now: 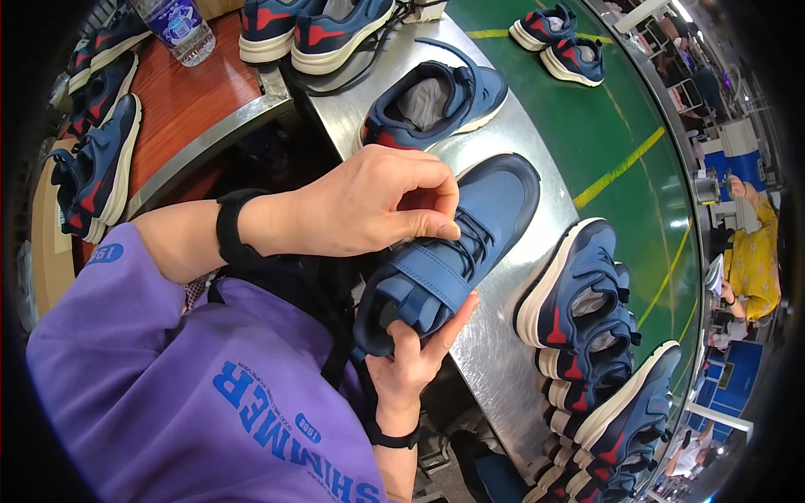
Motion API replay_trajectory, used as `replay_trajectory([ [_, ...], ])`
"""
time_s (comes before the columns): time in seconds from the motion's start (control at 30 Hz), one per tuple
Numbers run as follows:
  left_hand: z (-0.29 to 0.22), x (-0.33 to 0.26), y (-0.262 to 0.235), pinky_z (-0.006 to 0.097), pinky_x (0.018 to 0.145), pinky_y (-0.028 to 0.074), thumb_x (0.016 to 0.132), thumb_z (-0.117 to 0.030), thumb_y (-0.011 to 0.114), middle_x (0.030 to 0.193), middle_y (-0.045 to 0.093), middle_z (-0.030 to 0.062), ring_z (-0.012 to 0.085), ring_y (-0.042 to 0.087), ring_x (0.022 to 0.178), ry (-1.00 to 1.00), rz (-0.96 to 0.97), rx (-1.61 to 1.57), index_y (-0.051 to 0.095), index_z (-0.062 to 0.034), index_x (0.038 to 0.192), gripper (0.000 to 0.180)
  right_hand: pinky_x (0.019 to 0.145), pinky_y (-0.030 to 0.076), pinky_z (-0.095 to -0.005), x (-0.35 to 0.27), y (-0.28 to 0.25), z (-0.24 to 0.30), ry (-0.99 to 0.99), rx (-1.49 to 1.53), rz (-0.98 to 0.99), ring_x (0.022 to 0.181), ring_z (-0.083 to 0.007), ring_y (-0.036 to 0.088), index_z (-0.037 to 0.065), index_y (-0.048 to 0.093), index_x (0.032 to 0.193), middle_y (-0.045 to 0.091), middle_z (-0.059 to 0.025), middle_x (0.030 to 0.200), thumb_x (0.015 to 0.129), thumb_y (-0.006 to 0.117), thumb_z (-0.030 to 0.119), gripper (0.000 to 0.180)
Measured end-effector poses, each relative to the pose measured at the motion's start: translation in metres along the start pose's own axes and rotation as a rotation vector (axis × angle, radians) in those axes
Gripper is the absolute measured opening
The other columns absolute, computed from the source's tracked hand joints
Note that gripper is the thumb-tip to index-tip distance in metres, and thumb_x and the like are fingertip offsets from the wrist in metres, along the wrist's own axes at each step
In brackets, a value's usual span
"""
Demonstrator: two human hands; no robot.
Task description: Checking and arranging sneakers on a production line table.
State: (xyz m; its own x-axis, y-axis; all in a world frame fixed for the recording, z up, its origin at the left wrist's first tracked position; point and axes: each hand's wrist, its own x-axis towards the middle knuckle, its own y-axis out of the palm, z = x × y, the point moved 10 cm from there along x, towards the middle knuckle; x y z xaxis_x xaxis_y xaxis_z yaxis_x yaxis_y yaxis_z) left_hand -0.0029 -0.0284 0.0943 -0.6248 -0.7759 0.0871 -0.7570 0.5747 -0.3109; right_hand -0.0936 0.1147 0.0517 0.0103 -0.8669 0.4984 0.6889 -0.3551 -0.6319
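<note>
A dark blue sneaker (pixel 503 201) with a strap and dark laces lies tilted in front of me, its toe pointing away to the upper right. My right hand (pixel 411 360) grips its heel end from below, with one digit inside the opening and another along the side. Over the laces (pixel 474 239), my left hand (pixel 369 201) is closed, thumb and forefinger pinched together; what they hold, if anything, is hidden. Just beyond, another blue sneaker (pixel 482 105) with paper stuffing rests on the metal ledge (pixel 495 335).
Several matching sneakers (pixel 570 285) stand packed along the right of the ledge. A green conveyor belt (pixel 637 210) with yellow lines carries a pair (pixel 558 46) farther off. At left, a reddish-brown tabletop (pixel 197 101) bears more shoes (pixel 105 168) and a water bottle (pixel 180 33). A person in yellow (pixel 752 260) is across the belt.
</note>
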Motion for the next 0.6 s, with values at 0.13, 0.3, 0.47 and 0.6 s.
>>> replay_trajectory([
  [0.13, 0.004, -0.011, -0.009, 0.029, 0.065, 0.049, 0.088, 0.001, 0.063, 0.088, 0.062, 0.0051, 0.0138, 0.060, 0.079, -0.049, -0.214, -0.182, 0.066, -0.0024, 0.102, 0.015, 0.099, 0.044, -0.0492, -0.001, -0.002, -0.004, 0.055, 0.019, -0.052, 0.126, -0.0598, 0.040, 0.012, 0.055, 0.084, 0.017, -0.0409, 0.150, 0.061, 0.087, 0.008, 0.039],
  [0.3, -0.041, -0.020, -0.002, 0.030, 0.066, 0.052, 0.081, 0.009, 0.062, 0.088, 0.062, 0.0086, 0.0210, 0.063, 0.077, 0.495, -0.213, 0.518, 0.070, -0.0052, 0.110, 0.033, 0.099, 0.044, -0.0493, 0.002, -0.004, -0.005, 0.054, 0.031, -0.068, 0.127, -0.0597, 0.040, 0.013, 0.055, 0.084, 0.019, -0.0419, 0.148, 0.059, 0.090, 0.012, 0.043],
  [0.47, -0.047, 0.009, -0.008, 0.034, 0.072, 0.051, 0.080, 0.001, 0.068, 0.093, 0.063, 0.0082, 0.0241, 0.062, 0.086, 0.514, -0.247, 0.430, 0.069, -0.0046, 0.106, 0.027, 0.100, 0.043, -0.0490, 0.001, -0.003, 0.002, -0.012, -0.015, -0.056, 0.127, -0.0601, 0.040, 0.012, 0.055, 0.084, 0.018, -0.0435, 0.148, 0.059, 0.088, 0.011, 0.042],
  [0.6, -0.057, 0.013, 0.017, 0.034, 0.073, 0.050, 0.077, -0.008, 0.072, 0.092, 0.063, 0.0070, 0.0244, 0.061, 0.085, 0.594, -0.137, 0.537, 0.068, -0.0044, 0.096, 0.020, 0.102, 0.042, -0.0483, 0.001, 0.000, 0.002, 0.035, 0.036, -0.058, 0.129, -0.0603, 0.037, 0.010, 0.056, 0.084, 0.017, -0.0440, 0.148, 0.062, 0.085, 0.008, 0.037],
])
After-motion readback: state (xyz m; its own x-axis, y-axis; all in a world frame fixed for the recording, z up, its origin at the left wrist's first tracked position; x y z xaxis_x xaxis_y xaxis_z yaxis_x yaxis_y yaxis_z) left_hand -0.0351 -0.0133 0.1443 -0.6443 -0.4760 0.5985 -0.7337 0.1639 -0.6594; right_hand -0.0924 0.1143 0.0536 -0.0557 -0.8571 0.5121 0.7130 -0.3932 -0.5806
